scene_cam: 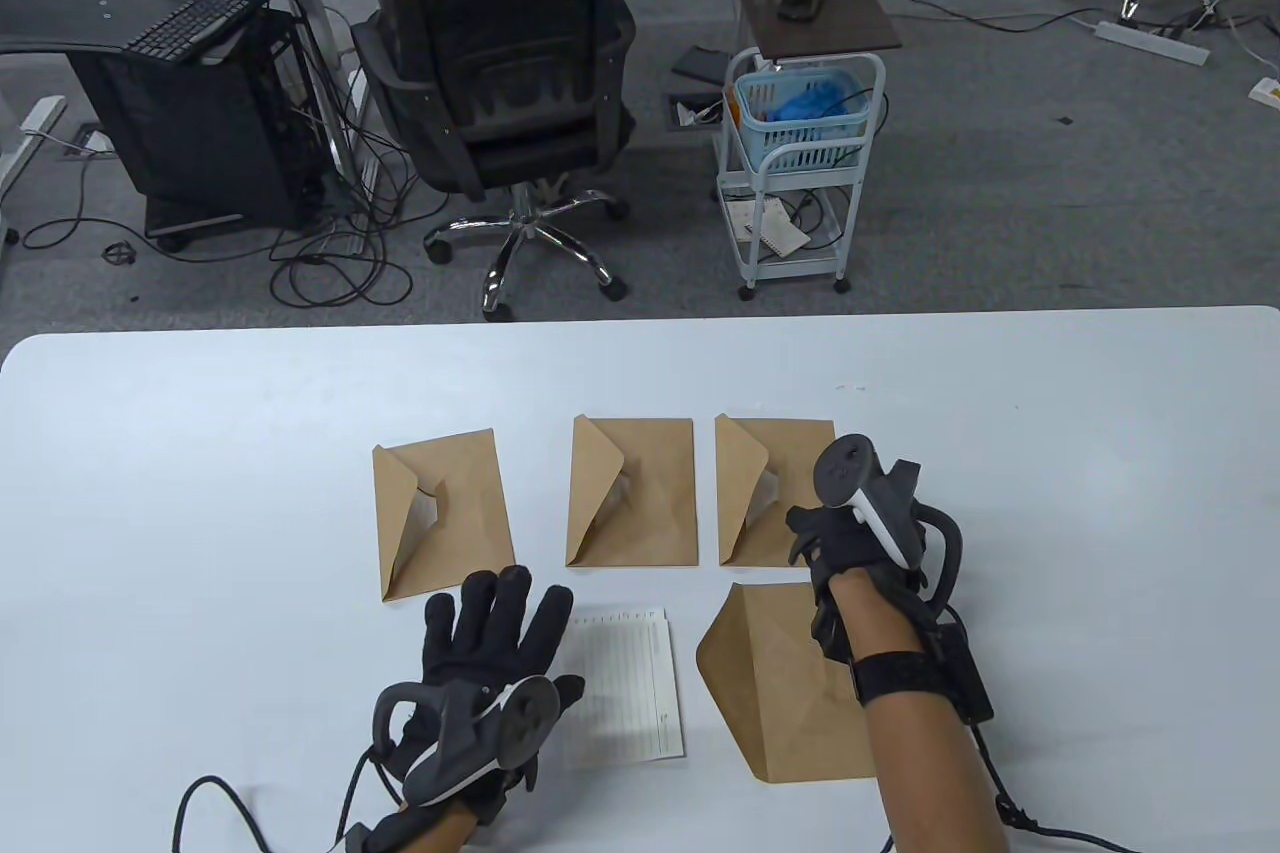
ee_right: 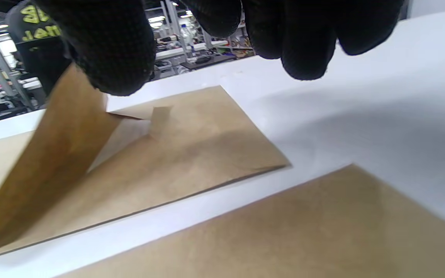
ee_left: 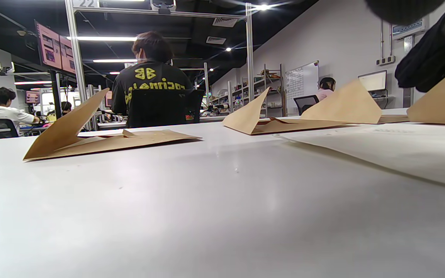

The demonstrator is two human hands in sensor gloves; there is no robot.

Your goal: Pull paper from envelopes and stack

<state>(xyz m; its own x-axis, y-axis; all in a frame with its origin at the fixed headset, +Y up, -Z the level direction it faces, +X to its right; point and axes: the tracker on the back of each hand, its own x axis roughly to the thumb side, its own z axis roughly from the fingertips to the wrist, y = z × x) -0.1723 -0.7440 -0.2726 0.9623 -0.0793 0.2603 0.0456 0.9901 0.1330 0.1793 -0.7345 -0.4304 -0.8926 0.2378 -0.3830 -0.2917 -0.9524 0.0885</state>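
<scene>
Table view: right gloved hand [scene_cam: 850, 533] is hovering, fingers curled and gripping nothing, over the light, floppy brown kraft-paper envelope [scene_cam: 775, 493]; pinch its white insert beneath the raised flap. Left gloved hand [scene_cam: 490, 638] is lying open, fingers spread, beside the thin lined paper sheet [scene_cam: 625, 683].

Four envelopes [scene_cam: 437, 513] are plain kraft brown on a white table [scene_cam: 200, 453]. By the left fingers [scene_cam: 500, 608], the paper [scene_cam: 625, 683] is off-white, ruled with faint lines. Both gloves [scene_cam: 480, 653] are black knit, and the tracker [scene_cam: 880, 508] has a white stripe.
</scene>
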